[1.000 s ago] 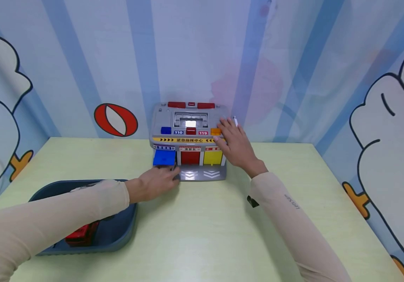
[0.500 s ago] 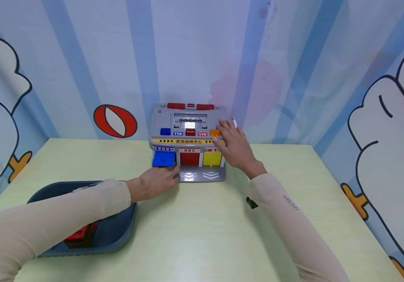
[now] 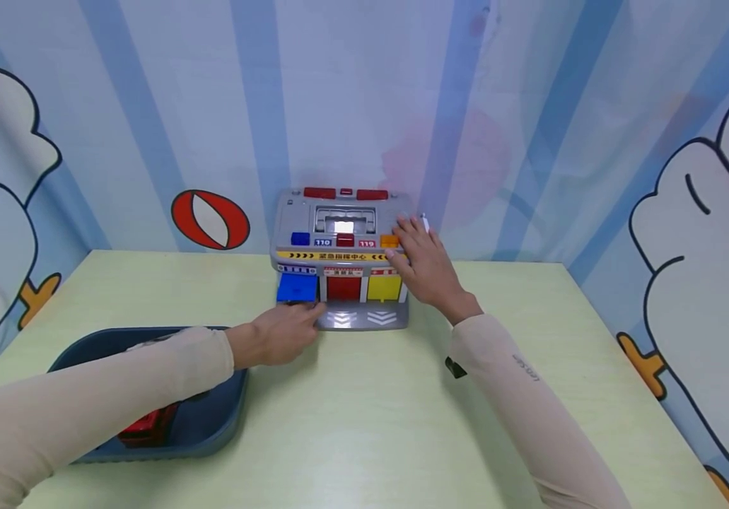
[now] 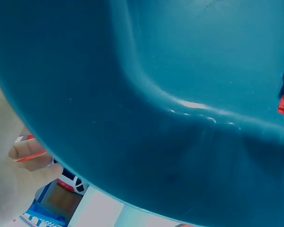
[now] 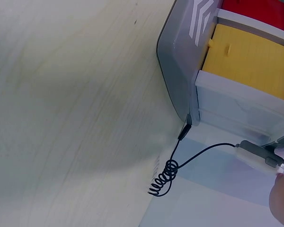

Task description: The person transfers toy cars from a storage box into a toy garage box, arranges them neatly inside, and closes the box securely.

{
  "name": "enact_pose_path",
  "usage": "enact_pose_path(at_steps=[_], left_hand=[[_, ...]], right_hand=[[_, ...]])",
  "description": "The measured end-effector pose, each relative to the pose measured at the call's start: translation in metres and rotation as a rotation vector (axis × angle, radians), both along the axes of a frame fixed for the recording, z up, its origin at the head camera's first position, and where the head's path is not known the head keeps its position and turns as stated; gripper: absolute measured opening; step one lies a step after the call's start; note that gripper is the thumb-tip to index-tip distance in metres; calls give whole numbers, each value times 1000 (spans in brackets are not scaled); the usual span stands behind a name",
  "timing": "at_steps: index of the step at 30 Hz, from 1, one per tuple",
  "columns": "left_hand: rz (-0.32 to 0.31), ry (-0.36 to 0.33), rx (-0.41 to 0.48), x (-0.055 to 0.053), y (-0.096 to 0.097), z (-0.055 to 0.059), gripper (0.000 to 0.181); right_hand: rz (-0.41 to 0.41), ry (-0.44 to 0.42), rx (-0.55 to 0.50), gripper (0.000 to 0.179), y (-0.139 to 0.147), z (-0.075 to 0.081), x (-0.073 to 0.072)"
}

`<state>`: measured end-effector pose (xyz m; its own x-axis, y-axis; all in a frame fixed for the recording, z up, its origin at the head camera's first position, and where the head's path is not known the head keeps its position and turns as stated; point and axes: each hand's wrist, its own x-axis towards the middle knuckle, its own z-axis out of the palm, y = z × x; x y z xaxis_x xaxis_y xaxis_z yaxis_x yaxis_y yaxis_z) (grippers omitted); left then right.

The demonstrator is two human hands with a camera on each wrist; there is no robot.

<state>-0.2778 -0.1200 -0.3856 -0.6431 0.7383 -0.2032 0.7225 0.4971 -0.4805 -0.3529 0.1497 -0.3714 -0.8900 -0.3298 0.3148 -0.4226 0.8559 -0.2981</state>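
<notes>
A grey toy emergency station (image 3: 343,219) stands at the back of the table. Its blue door (image 3: 297,288) is raised, while the red door (image 3: 343,288) and yellow door (image 3: 383,287) hang down. My left hand (image 3: 284,334) is low at the bay under the blue door. In the left wrist view its fingers pinch a small white toy car (image 4: 68,183) with red trim and dark windows; the car is mostly hidden by them. My right hand (image 3: 428,265) rests with extended fingers on the roof's right side, beside the orange button (image 3: 389,241).
A dark blue tub (image 3: 237,417) stands at the left, under my left forearm, with a red toy vehicle (image 3: 144,428) in it. A coiled black cord (image 5: 165,177) runs from the station's right side to a white handset (image 5: 258,156). A printed curtain (image 3: 364,92) hangs behind.
My left hand has shifted very slightly toward me at the blue door's bay. My right hand has stayed in place on the roof.
</notes>
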Motion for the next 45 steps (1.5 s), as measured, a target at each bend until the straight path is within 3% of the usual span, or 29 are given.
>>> enact_pose_path(at_steps=[8, 14, 22, 30, 39, 45], left_hand=[[43, -52, 9, 8, -1, 7, 37], [51, -54, 14, 13, -5, 12, 37], [73, -60, 39, 15, -14, 9, 39], [61, -62, 9, 14, -20, 7, 45], [162, -199, 80, 13, -21, 9, 59], [143, -246, 111, 14, -22, 12, 61]], right_hand=[[3, -1, -3, 65, 0, 2, -1], [0, 2, -5, 65, 0, 2, 0], [-4, 1, -1, 65, 0, 1, 0], [-8, 4, -6, 65, 0, -1, 1], [-7, 4, -13, 65, 0, -2, 1], [-7, 4, -12, 65, -1, -1, 1]])
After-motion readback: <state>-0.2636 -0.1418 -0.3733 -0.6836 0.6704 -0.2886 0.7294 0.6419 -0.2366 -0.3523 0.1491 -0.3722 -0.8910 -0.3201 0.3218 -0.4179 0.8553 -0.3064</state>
